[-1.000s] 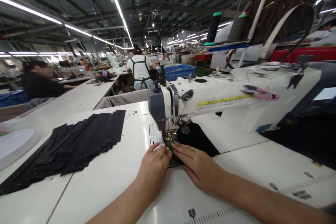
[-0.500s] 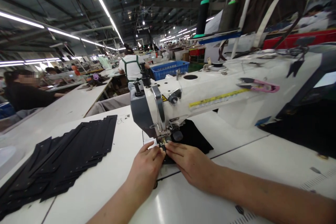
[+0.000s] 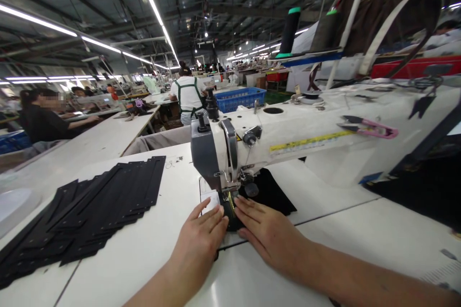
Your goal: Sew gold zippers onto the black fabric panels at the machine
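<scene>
A gold-toothed zipper (image 3: 231, 204) lies on black fabric (image 3: 277, 193) below the needle area of the white sewing machine (image 3: 306, 129). My left hand (image 3: 202, 237) rests at the left of the zipper, thumb apart and fingers stretched forward, its fingertips by the fabric's edge. On the other side, my right hand (image 3: 268, 228) lies with outstretched fingers pressed flat on the fabric, the fingertips touching close to the gold teeth. A small white piece (image 3: 211, 200) sits just ahead of my left fingers. The presser foot partly hides the zipper's far end.
Overlapping black panels (image 3: 108, 206) are spread on the table to the left. Pink-handled thread snips (image 3: 370, 125) lie on the machine arm, near thread cones (image 3: 289, 32). Beyond stand a blue crate (image 3: 241, 98) and a person in green straps (image 3: 187, 93).
My left fingers have moved back from the spot by the needle and opened out. More of the gold zipper teeth shows between my hands. The whole view has shifted slightly.
</scene>
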`<action>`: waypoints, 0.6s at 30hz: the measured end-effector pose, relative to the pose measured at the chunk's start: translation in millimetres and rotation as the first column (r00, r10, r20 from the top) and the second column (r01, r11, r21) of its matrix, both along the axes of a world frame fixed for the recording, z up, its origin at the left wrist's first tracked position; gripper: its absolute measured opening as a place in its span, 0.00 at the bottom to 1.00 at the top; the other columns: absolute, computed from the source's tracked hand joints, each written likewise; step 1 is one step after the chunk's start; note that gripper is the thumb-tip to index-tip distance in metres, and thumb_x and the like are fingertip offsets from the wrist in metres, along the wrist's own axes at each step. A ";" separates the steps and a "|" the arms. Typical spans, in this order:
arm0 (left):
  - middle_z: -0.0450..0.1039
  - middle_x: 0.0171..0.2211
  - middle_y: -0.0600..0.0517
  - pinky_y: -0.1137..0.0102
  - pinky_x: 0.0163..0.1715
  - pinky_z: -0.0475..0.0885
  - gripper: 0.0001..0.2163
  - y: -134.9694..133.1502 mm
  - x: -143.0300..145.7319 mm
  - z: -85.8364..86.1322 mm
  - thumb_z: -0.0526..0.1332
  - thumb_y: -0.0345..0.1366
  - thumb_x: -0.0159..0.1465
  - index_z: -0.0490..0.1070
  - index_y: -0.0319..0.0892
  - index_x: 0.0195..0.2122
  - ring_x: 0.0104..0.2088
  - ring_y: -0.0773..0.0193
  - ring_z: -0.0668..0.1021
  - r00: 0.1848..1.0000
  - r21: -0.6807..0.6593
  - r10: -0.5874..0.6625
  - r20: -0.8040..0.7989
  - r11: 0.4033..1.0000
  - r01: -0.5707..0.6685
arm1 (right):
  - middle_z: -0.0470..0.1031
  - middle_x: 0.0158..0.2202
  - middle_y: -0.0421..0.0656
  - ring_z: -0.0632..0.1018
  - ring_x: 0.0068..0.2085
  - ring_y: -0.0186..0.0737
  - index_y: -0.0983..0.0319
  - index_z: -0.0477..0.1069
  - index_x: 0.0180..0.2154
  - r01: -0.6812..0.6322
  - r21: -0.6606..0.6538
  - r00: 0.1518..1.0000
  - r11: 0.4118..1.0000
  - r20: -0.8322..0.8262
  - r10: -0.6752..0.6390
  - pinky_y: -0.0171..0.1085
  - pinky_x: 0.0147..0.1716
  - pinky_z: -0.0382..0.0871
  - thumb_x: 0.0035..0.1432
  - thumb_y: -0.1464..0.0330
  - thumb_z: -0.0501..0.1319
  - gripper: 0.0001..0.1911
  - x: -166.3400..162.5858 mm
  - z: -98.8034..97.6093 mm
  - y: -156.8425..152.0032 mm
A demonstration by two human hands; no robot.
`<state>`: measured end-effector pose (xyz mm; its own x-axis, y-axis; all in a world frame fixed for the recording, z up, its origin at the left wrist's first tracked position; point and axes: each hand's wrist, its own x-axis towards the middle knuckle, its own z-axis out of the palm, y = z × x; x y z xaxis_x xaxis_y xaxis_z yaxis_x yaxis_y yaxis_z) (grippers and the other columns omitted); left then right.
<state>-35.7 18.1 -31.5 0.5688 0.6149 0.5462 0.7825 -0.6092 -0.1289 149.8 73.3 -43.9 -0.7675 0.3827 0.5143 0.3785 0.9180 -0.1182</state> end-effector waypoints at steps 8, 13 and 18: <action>0.76 0.34 0.45 0.57 0.52 0.65 0.14 13.6 -1.7 10.8 0.45 0.26 0.65 0.71 0.36 0.36 0.40 0.62 0.76 0.997 -0.013 -0.002 -0.080 1.000 0.001 | 0.71 0.46 0.58 0.73 0.47 0.49 0.77 0.68 0.46 0.003 0.023 1.000 1.000 0.021 -0.003 0.44 0.49 0.68 0.56 0.76 0.53 0.17 -4.8 3.3 9.4; 0.75 0.34 0.46 0.60 0.51 0.66 0.13 21.8 -4.4 10.2 0.45 0.26 0.65 0.70 0.36 0.36 0.40 0.62 0.76 0.997 -0.020 -0.007 -0.081 1.000 0.005 | 0.73 0.44 0.56 0.75 0.43 0.47 0.75 0.70 0.43 -0.016 0.033 1.000 0.999 0.004 0.016 0.41 0.46 0.69 0.55 0.77 0.53 0.14 -6.7 6.6 19.0; 0.75 0.36 0.47 0.61 0.50 0.67 0.14 29.3 -8.7 7.2 0.45 0.27 0.66 0.70 0.36 0.37 0.42 0.61 0.76 0.998 0.000 -0.004 -0.068 1.000 0.004 | 0.74 0.42 0.53 0.74 0.44 0.46 0.72 0.69 0.42 -0.029 -0.036 0.999 0.999 0.018 0.030 0.41 0.45 0.69 0.54 0.78 0.53 0.13 -11.2 9.9 28.2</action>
